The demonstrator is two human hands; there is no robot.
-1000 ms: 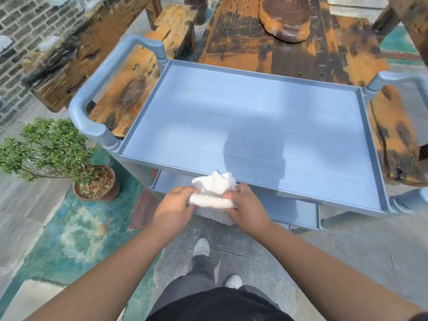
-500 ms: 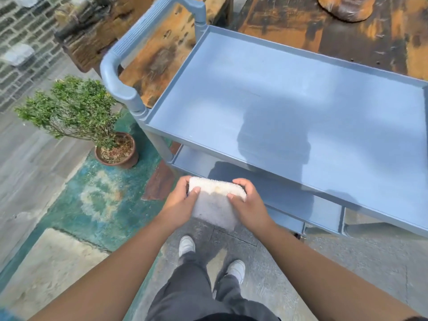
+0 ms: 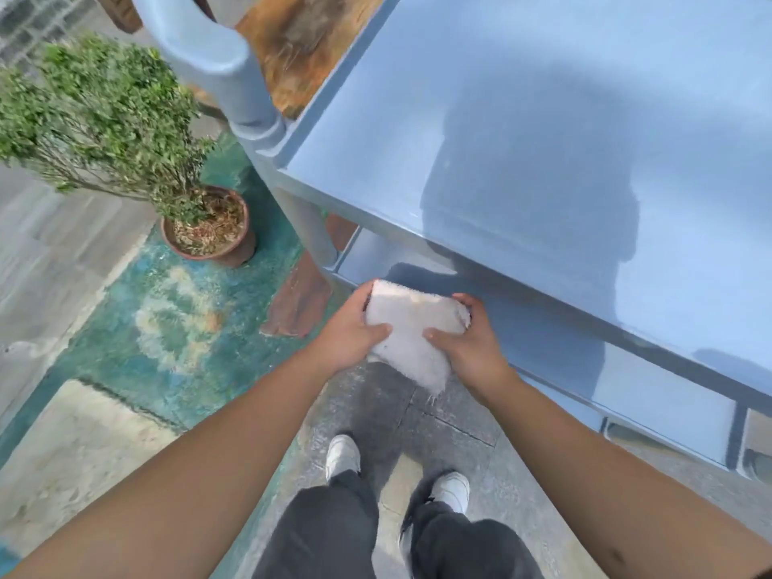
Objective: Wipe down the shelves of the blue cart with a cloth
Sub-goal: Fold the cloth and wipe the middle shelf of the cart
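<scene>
Both forearms reaching forward and slightly inward, wrists nearly level, meeting in front of the cart (image 3: 543, 140) at its near left corner. Left hand (image 3: 349, 330) gripping the left side of the cloth (image 3: 411, 328), thumb laid across the top face, other fingers curled under and out of sight. Right hand (image 3: 470, 342) gripping the right side the same way: thumb pressed flat on top pointing left, fingers wrapped round the far edge with only the tips showing. Cloth white, folded into a thick pad, held taut between the two hands, one loose corner hanging down toward the pavement. Held in the air just in front of the near edge of the lower shelf (image 3: 543, 328), below the near edge of the top shelf (image 3: 522, 119); touching the lower shelf or not, cannot tell. Shadow of head and shoulders falling across both shelves. Handle (image 3: 209, 60) rising at the cart's left end, blurred. Potted shrub (image 3: 108, 119) on the ground well left of the cart. White shoes (image 3: 342, 455) and dark trousers below the hands, on grey paving.
</scene>
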